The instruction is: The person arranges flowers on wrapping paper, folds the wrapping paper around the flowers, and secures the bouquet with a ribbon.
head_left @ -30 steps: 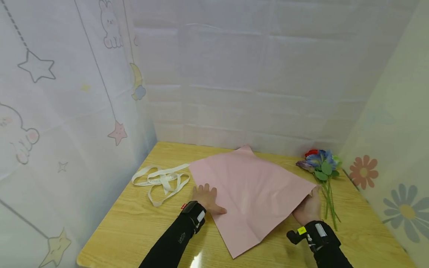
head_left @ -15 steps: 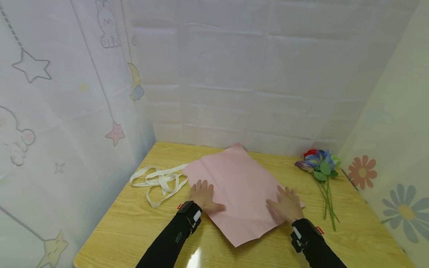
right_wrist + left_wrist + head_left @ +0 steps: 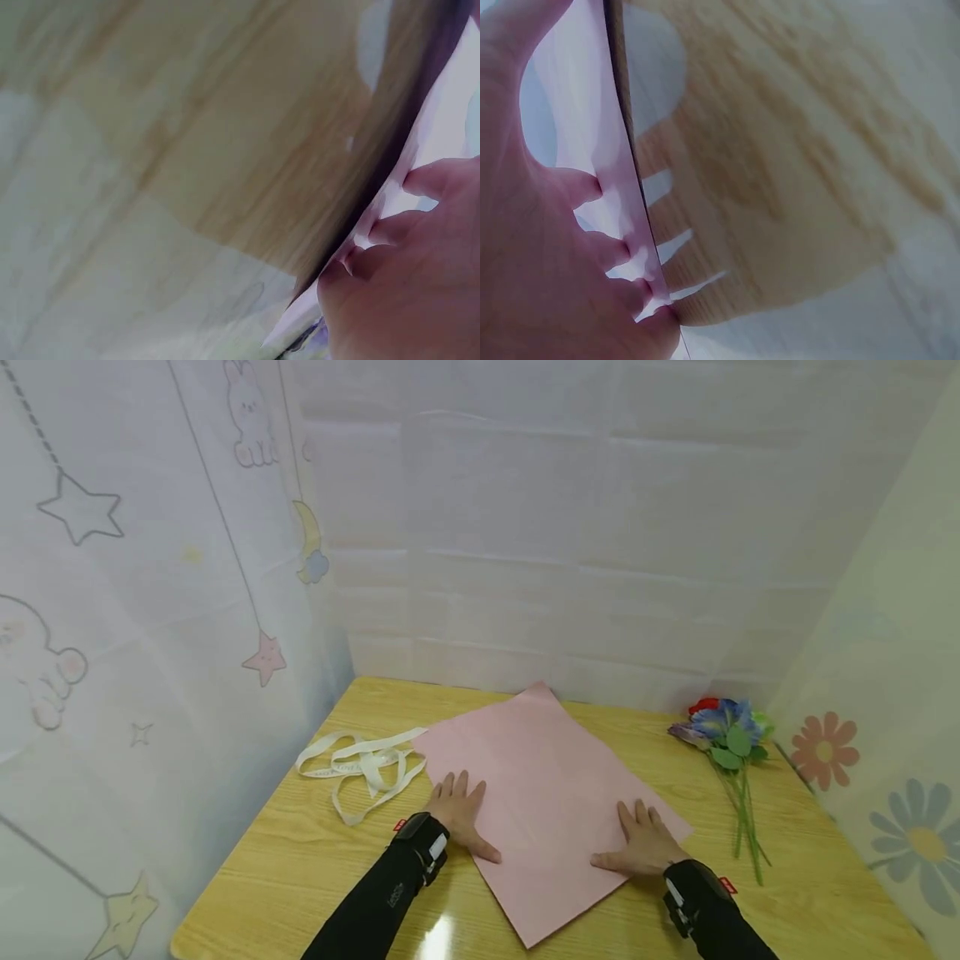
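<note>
A sheet of pink wrapping paper (image 3: 540, 785) lies spread on the wooden table, one corner pointing toward me and another toward the back wall. My left hand (image 3: 459, 817) rests on its left edge with the fingers spread. On the right edge my right hand (image 3: 639, 843) rests the same way, thumb pointing inward. In the left wrist view the fingertips (image 3: 615, 251) touch the paper close to its edge. The right wrist view shows the paper's edge curving a little above the table, with the fingers (image 3: 394, 229) against it.
Left of the paper lies a loosely looped white ribbon (image 3: 367, 768) with printing on it. Several artificial flowers (image 3: 723, 727) with green stems lie at the right side of the table (image 3: 300, 877). Patterned cloth walls (image 3: 480, 527) stand behind and on both sides.
My right hand has let go of the paper's raised right corner and come down flat on the right edge. The paper now lies flatter. My left hand has stayed on the left edge.
</note>
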`<state>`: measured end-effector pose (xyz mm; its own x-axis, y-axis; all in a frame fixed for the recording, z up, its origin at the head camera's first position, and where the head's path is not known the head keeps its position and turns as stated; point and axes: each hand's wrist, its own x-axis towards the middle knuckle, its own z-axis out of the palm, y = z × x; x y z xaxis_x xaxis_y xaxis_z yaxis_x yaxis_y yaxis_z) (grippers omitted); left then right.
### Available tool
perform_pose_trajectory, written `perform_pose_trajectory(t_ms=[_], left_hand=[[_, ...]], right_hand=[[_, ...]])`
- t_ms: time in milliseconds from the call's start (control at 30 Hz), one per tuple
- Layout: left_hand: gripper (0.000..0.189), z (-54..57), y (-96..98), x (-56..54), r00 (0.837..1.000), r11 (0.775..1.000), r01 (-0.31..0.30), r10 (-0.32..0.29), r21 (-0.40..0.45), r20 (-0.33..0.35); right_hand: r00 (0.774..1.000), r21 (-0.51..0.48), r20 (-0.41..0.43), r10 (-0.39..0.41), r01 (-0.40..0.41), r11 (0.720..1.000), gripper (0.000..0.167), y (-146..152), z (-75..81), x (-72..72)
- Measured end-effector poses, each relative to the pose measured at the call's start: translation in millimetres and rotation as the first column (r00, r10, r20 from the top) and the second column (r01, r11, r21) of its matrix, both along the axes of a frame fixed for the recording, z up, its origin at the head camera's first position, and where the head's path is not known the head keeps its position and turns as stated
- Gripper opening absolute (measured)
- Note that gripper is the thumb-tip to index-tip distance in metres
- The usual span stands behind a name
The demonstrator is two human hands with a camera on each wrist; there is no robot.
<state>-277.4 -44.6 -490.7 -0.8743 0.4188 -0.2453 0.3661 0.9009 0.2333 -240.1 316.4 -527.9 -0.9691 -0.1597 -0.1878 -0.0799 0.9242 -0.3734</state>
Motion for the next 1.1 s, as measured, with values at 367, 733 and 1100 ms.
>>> perform_pose_trajectory(t_ms=[367,733,1100], left_hand=[[0.13,0.9,0.4,-5.3,1.0,1.0,-0.01,0.01,0.019,0.009],[0.132,1.4,-3.0,0.1,1.0,0.999,-0.014,0.014,0.029,-0.012],[0.142,-38.7,-3.7,-19.7,0.999,0.999,0.009,-0.007,0.047,-0.045]], right_hand=[[1.0,0.008,-0.006,-0.006,0.006,1.0,0.111,8,16.8,-1.9],[0.942,0.006,-0.212,-0.261,0.269,0.963,0.1,113,43.8,-12.1],[0.869,0.018,-0.048,-0.492,0.493,0.87,0.042,171,31.6,-18.1]])
